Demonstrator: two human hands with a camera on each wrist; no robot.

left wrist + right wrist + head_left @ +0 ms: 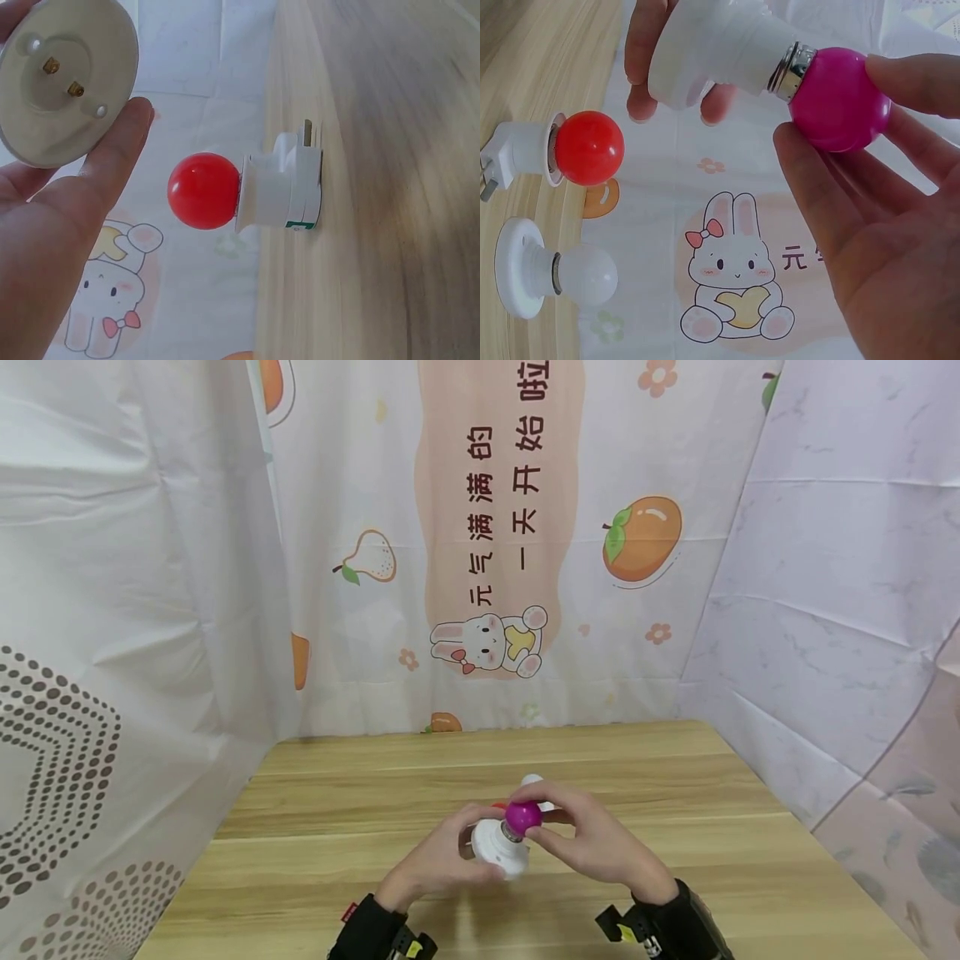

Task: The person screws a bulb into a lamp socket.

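Note:
My left hand (442,856) grips a white round lamp socket (501,853) above the table, its fingers about the wide base. In the left wrist view the underside of the base shows two brass screws. A magenta light bulb (840,101) is at the mouth of the socket, tilted, with part of its metal screw cap (791,71) showing. The thumb and fingers of my right hand (600,843) pinch the bulb's round glass. How deep the cap sits in the socket cannot be told.
Behind the hands, a red bulb (202,190) sits in a white plug-in holder (266,191) on the wooden table (337,785). Beside it a white bulb (589,274) stands in a round white base (519,268). Printed curtains (360,635) close off the back and sides.

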